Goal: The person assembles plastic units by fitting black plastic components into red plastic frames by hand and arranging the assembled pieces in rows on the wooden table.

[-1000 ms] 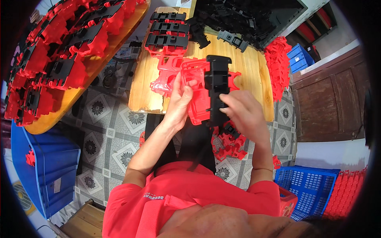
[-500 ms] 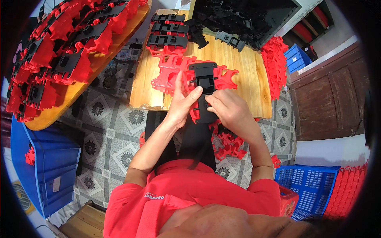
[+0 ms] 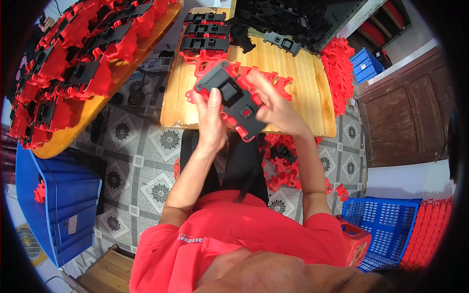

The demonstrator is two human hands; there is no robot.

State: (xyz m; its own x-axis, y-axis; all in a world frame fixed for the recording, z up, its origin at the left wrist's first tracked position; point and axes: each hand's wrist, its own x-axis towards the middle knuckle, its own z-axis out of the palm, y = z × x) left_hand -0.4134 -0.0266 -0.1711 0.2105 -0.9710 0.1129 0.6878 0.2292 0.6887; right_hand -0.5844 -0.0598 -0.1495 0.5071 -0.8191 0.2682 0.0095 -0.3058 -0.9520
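One black plate turned, two hands

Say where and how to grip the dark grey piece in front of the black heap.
Probably across the middle of the dark grey piece, from above, on the near side: it is long and narrow, lies slantwise, and the black heap crowds its far side.

This looks like an assembly workshop: matching red-and-black plastic housings stand in rows on a wooden board at ten o'clock, and black plastic fittings lie heaped at one o'clock by a wooden worktable. A perforated blue crate stands at four o'clock, a blue tub at eight.
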